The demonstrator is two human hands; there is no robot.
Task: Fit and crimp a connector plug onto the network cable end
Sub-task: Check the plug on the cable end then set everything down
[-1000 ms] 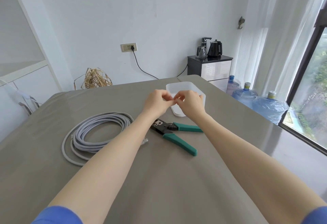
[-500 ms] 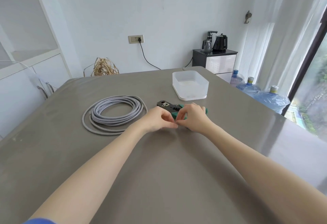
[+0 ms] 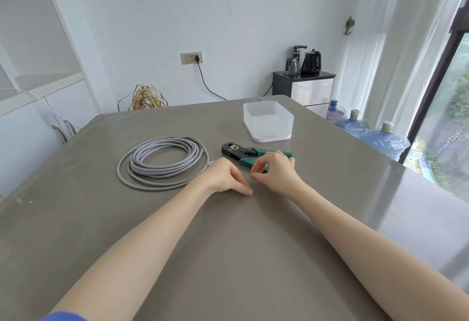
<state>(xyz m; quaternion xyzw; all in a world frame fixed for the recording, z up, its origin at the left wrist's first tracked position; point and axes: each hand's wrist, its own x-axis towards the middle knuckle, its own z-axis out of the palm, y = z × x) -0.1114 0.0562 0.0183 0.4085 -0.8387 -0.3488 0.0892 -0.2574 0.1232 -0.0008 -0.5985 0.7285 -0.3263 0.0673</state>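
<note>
Both hands rest low on the grey table (image 3: 228, 257): the left hand (image 3: 223, 177) lies knuckles-up with fingertips pressed to the surface, and the right hand (image 3: 275, 171) pinches thumb to forefinger, though whether a connector plug sits in that pinch cannot be told. Coiled network cable (image 3: 162, 162) lies just left, its end hidden behind the left hand; the green-handled crimping tool (image 3: 243, 154) lies behind the right hand. Judged stage: plug preparation, before fitting; the next move calls for picking up the cable end and aligning the plug.
</note>
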